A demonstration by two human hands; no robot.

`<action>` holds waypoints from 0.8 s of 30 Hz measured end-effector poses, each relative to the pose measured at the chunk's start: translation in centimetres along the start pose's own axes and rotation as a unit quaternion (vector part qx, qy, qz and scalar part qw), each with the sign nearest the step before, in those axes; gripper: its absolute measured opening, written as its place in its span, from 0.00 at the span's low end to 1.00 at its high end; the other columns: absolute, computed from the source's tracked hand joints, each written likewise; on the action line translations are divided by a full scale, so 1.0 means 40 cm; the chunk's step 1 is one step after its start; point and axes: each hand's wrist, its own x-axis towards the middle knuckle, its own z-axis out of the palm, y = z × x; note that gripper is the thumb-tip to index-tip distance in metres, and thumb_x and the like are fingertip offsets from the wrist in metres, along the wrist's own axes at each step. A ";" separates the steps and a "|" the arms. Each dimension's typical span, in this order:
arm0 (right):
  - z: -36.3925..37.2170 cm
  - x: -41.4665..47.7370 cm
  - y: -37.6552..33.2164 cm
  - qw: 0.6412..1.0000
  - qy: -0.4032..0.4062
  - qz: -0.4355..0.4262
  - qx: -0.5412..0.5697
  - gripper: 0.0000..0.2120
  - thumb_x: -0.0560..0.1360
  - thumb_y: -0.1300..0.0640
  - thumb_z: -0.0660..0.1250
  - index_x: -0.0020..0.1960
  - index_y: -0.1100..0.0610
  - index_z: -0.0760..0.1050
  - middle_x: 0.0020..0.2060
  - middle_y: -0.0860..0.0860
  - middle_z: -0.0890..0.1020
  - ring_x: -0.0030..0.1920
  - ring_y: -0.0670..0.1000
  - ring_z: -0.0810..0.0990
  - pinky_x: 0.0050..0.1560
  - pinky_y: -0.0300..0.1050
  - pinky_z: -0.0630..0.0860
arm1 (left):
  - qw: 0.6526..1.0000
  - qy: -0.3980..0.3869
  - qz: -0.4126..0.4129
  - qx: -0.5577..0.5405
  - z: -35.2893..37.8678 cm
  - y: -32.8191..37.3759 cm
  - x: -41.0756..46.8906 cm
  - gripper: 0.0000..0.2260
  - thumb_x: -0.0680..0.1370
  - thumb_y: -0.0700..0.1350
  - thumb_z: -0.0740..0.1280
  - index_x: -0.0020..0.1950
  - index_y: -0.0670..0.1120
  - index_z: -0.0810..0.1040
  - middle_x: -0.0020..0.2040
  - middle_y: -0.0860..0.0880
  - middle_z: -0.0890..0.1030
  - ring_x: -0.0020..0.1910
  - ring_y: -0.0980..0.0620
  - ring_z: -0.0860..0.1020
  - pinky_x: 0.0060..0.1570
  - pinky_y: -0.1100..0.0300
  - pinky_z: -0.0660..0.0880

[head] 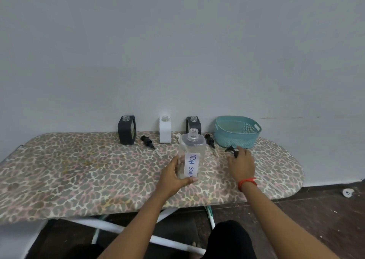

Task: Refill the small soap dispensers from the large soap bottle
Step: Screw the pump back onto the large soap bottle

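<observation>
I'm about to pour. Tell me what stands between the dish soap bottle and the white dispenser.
Nothing tall. The left hand holds the DISH SOAP bottle in front and right of the white dispenser, whose neck is open. Only a small whitish piece lies on the cover between them.

One head-worn wide-angle camera looks forward and down, near above the ironing board [79,169], facing the wall [177,41].
</observation>
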 end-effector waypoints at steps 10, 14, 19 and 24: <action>0.018 0.104 0.039 0.984 -0.112 0.028 -0.137 0.24 0.78 0.41 0.66 0.64 0.58 0.72 0.61 0.59 0.77 0.60 0.63 0.76 0.58 0.57 0.77 | 0.999 0.026 -0.012 0.030 0.001 0.008 -0.007 0.31 0.64 0.53 0.85 0.63 0.57 0.75 0.58 0.62 0.82 0.58 0.68 0.78 0.53 0.70 0.76; 0.036 0.096 0.012 0.984 -0.111 -0.021 -0.137 0.09 0.78 0.52 0.68 0.54 0.56 0.73 0.52 0.57 0.82 0.50 0.59 0.81 0.51 0.56 0.81 | 0.998 0.041 -0.011 0.041 -0.002 0.008 -0.004 0.28 0.65 0.54 0.84 0.58 0.63 0.73 0.58 0.62 0.81 0.57 0.67 0.78 0.54 0.67 0.77; -0.019 0.083 -0.093 0.984 -0.110 -0.129 -0.061 0.08 0.78 0.56 0.69 0.55 0.58 0.80 0.49 0.56 0.84 0.49 0.58 0.82 0.48 0.50 0.78 | 0.997 0.062 -0.016 0.044 -0.004 0.011 -0.005 0.28 0.65 0.53 0.84 0.58 0.63 0.73 0.57 0.62 0.81 0.56 0.68 0.78 0.52 0.70 0.75; -0.177 0.093 -0.269 0.953 -0.035 -0.179 0.241 0.12 0.78 0.50 0.72 0.58 0.56 0.82 0.48 0.48 0.83 0.39 0.43 0.77 0.42 0.28 0.71 | 0.991 0.117 -0.041 0.045 -0.012 0.003 0.000 0.32 0.65 0.52 0.84 0.66 0.48 0.76 0.59 0.55 0.79 0.59 0.56 0.77 0.56 0.63 0.74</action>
